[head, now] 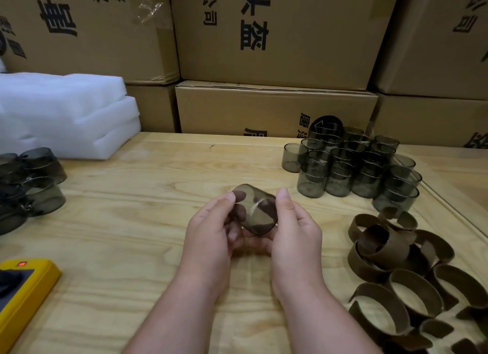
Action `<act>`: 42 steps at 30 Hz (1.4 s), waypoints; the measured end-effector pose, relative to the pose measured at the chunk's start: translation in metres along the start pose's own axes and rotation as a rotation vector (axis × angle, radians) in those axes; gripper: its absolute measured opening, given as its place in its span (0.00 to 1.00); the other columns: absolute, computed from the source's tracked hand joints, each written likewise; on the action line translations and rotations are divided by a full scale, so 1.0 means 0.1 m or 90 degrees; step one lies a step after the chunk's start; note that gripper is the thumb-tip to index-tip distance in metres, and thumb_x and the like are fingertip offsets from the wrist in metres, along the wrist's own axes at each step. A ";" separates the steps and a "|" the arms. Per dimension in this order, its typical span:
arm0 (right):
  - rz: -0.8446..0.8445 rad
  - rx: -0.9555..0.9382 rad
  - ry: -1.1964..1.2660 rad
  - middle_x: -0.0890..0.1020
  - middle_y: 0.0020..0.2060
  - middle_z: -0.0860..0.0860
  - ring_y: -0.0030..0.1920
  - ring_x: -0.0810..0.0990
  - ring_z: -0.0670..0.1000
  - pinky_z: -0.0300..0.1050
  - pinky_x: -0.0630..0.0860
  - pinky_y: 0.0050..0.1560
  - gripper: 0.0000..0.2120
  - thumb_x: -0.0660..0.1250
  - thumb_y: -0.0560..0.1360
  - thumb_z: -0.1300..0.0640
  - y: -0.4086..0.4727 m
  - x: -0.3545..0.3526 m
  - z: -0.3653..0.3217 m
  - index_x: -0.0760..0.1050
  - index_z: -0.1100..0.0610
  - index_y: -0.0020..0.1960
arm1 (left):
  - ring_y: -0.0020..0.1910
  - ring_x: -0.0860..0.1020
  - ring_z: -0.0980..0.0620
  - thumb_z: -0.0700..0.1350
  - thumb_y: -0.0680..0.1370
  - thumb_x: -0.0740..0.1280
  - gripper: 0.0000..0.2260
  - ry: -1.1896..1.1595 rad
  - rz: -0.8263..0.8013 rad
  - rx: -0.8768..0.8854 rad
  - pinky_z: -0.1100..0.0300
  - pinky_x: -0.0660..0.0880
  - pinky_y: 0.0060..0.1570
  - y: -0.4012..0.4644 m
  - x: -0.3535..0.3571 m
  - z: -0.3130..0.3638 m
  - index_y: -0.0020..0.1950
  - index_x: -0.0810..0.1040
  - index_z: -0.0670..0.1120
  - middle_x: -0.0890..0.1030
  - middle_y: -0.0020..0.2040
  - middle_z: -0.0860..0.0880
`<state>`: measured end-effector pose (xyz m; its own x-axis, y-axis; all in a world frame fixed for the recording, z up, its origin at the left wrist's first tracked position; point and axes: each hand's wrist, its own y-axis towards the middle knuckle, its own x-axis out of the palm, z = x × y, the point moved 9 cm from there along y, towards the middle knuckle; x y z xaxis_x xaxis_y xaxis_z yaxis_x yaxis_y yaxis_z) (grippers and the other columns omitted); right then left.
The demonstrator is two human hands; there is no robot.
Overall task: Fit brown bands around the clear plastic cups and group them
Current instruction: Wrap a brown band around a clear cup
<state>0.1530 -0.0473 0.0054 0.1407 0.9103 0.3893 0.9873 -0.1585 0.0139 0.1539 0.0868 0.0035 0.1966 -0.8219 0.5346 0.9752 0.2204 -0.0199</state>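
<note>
A smoky clear plastic cup (254, 208) is held tilted above the middle of the wooden table (137, 221), with a brown band showing around its near end. My left hand (211, 234) grips its left side and my right hand (293, 229) grips its right side. Several bare cups (351, 168) stand stacked at the back right. A heap of loose brown bands (404, 271) lies at the right front. More cups (34, 184) lie on their sides in a pile at the left edge.
White foam sheets (63, 113) are stacked at the back left. Cardboard boxes (277, 63) wall off the far side of the table. A yellow device (23, 293) with a red light sits at the front left corner.
</note>
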 end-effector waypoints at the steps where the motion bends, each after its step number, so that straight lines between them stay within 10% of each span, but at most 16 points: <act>1: -0.003 -0.005 0.003 0.86 0.39 0.65 0.34 0.83 0.67 0.59 0.83 0.34 0.22 0.63 0.84 0.45 0.00 0.00 -0.01 0.85 0.60 0.45 | 0.22 0.65 0.56 0.43 0.83 0.63 0.13 -0.035 -0.002 -0.028 0.65 0.66 0.22 0.01 0.01 -0.03 0.42 0.84 0.46 0.76 0.33 0.48; 19: -0.081 -0.037 -0.020 0.87 0.47 0.50 0.32 0.82 0.48 0.35 0.74 0.29 0.14 0.74 0.75 0.61 -0.01 0.17 -0.01 0.81 0.56 0.61 | 0.21 0.67 0.53 0.47 0.86 0.57 0.19 -0.237 -0.004 -0.190 0.63 0.69 0.21 -0.01 0.12 -0.21 0.41 0.79 0.42 0.74 0.32 0.48; 24: -0.096 -0.059 -0.063 0.87 0.47 0.51 0.38 0.82 0.49 0.43 0.79 0.39 0.26 0.78 0.65 0.51 -0.02 0.18 -0.01 0.77 0.53 0.61 | 0.50 0.70 0.40 0.48 0.84 0.60 0.18 -0.143 -0.011 -0.151 0.47 0.70 0.53 -0.02 0.11 -0.21 0.57 0.82 0.36 0.78 0.52 0.38; 29: -0.060 -0.027 0.018 0.85 0.37 0.55 0.30 0.79 0.51 0.43 0.74 0.29 0.40 0.83 0.58 0.39 0.02 0.11 0.01 0.72 0.59 0.59 | 0.25 0.65 0.54 0.46 0.83 0.61 0.09 -0.074 -0.048 -0.077 0.62 0.66 0.25 -0.04 0.16 -0.16 0.48 0.78 0.45 0.73 0.33 0.48; 37: 0.010 -0.077 -0.066 0.83 0.46 0.65 0.38 0.80 0.64 0.65 0.78 0.39 0.43 0.69 0.59 0.18 0.07 0.03 0.06 0.70 0.53 0.54 | 0.21 0.64 0.55 0.45 0.81 0.61 0.06 -0.070 -0.043 -0.096 0.63 0.65 0.22 -0.03 0.16 -0.19 0.46 0.74 0.46 0.74 0.31 0.50; 42: 0.074 -0.044 0.018 0.87 0.37 0.53 0.29 0.83 0.54 0.44 0.75 0.24 0.29 0.54 0.77 0.27 0.07 -0.11 0.07 0.75 0.52 0.54 | 0.25 0.70 0.53 0.43 0.80 0.64 0.04 -0.080 -0.035 -0.077 0.60 0.69 0.23 -0.03 0.14 -0.15 0.53 0.76 0.49 0.79 0.40 0.49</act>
<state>0.1590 -0.0555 -0.0051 0.2509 0.8730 0.4183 0.9567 -0.2895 0.0305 0.1550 0.0665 -0.0020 0.1364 -0.7574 0.6385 0.9906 0.1062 -0.0856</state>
